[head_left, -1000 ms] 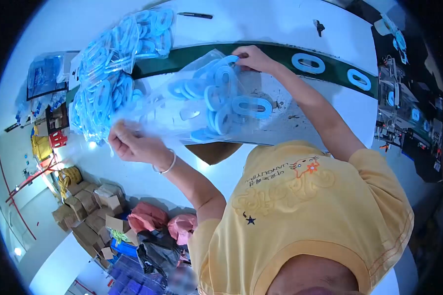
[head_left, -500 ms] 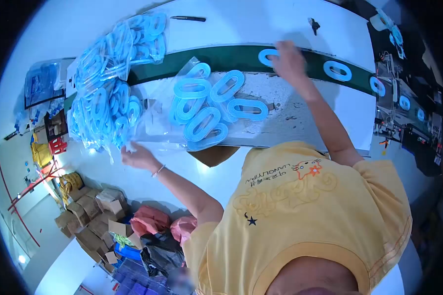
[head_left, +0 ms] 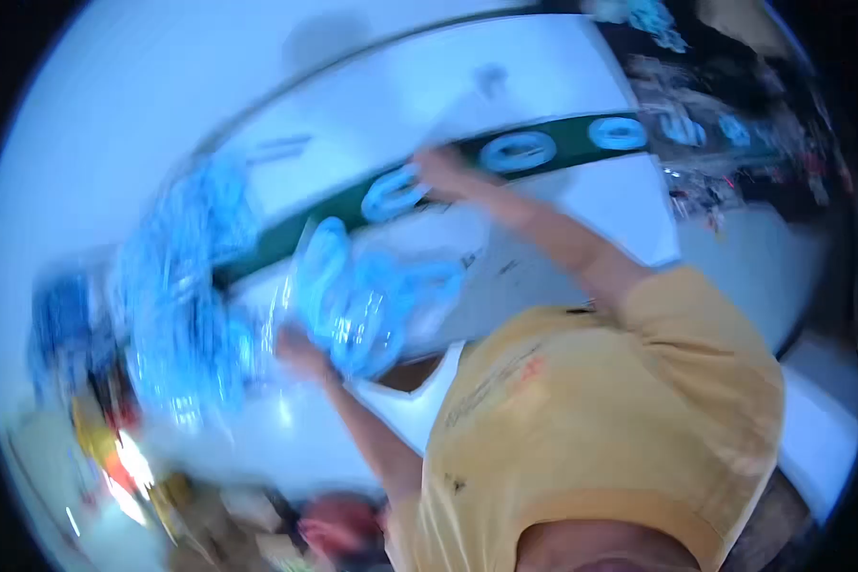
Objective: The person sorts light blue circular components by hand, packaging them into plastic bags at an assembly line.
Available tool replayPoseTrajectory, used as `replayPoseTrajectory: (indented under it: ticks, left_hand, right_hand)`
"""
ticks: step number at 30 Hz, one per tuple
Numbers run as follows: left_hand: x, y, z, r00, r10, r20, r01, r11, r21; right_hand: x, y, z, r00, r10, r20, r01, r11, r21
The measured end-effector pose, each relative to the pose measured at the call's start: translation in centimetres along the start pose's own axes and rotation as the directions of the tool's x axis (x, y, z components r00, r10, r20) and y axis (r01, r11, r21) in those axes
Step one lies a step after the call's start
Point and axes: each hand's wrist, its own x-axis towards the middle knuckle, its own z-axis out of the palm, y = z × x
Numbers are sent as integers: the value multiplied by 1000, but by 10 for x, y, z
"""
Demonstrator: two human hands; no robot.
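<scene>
Motion blurs the whole view. My right hand (head_left: 439,173) is over the green conveyor belt, its fingers closed at the right end of a light-blue oval coil (head_left: 391,195). My left hand (head_left: 301,353) is low at the table's near side, its fingers closed on what looks like a clear plastic bag (head_left: 278,310); the fingertips are smeared. Just right of it lies a loose heap of blue oval coils (head_left: 357,296) with clear film among them. To its left is a large pile of bagged blue coils (head_left: 176,286).
The green belt (head_left: 286,234) crosses the white table and carries more blue coils (head_left: 518,152) on the right. A dark slim tool (head_left: 281,148) lies beyond the belt. Machinery (head_left: 705,191) stands at the right; blurred boxes (head_left: 248,510) are on the floor at lower left.
The camera view has turned, so the table and belt appear tilted and shifted left. My left hand has come from the bagged pile towards the loose heap. My right hand stays at a belt coil.
</scene>
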Motion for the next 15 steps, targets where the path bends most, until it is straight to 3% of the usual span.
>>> replayPoseTrajectory:
  ticks: [1, 2, 3, 4, 5, 6, 7, 9, 10, 15]
  left_hand:
    - [14, -4, -8, 965, 158, 208, -207, 948, 242]
    - [22, -35, -2, 985, -95, 144, 130, 958, -257]
    - [5, 35, -5, 971, 175, 164, -229, 877, 423]
    - [20, -14, -5, 916, 369, 157, -401, 826, 395]
    - [25, -19, -4, 924, 367, 110, -375, 806, 459]
    - [28, -28, -4, 908, 399, 124, -408, 782, 471]
    - [31, -33, -2, 893, 426, 142, -438, 758, 484]
    - [30, -22, -3, 889, 421, 177, -451, 747, 489]
    - [29, -17, 1, 900, 396, 182, -431, 743, 513]
    - [33, -28, 3, 873, 456, 171, -480, 743, 467]
  right_hand:
    - [-1, -1, 3, 993, -71, -97, 56, 987, -151]
    - [-5, -2, 9, 978, -143, -155, 91, 948, -304]
    - [-11, -6, 16, 961, -219, -170, 124, 888, -444]
    - [-20, -11, 22, 943, -299, -144, 170, 808, -564]
    - [-29, -16, 35, 896, -363, -257, 165, 809, -564]
    - [-57, -16, 40, 811, -530, -246, 416, 820, -394]
    - [-85, -30, 38, 928, -347, 134, 360, 929, -89]
    - [-122, -29, 33, 663, -570, 486, 617, 783, 77]
    - [-142, -21, 58, 755, -639, 149, 656, 740, -152]
    - [-137, -1, 68, 812, -582, 34, 579, 798, -168]
